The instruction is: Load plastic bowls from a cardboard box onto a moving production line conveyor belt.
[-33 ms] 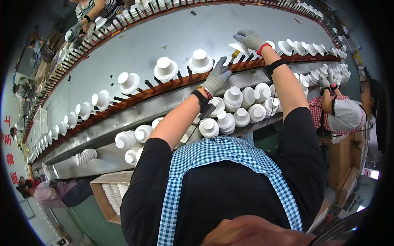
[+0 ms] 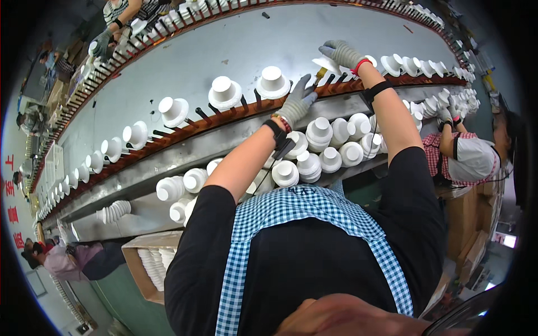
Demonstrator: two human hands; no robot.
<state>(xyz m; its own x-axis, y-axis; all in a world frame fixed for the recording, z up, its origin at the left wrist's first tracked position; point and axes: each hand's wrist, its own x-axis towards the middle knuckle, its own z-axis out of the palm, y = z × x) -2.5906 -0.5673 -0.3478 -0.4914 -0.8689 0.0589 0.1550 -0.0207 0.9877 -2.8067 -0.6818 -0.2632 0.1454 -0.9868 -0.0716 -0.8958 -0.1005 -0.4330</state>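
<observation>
My left hand (image 2: 297, 102), in a grey glove, is at the near edge of the conveyor. Its fingers are partly closed around what looks like a small brush (image 2: 320, 73) with a tan tip; its handle is mostly hidden. Farther right, my gloved right hand (image 2: 340, 54) grips a tilted white flanged cup (image 2: 327, 65) by its far side. The tan tip is just below this cup, and I cannot tell whether they touch. Left of my hands, a white flanged cup (image 2: 273, 82) stands on the conveyor's rim, with another one (image 2: 225, 91) farther left.
Black pegs (image 2: 203, 115) line the conveyor's brown edge. Stacked white cups (image 2: 319, 134) fill the metal shelf (image 2: 151, 210) nearer me. A cardboard box (image 2: 136, 266) of white pieces stands at lower left. Co-workers work at the right (image 2: 468, 148) and far left (image 2: 115, 25).
The row of cups left of my hands has shifted slightly leftward. Both my hands keep nearly the same place and grip.
</observation>
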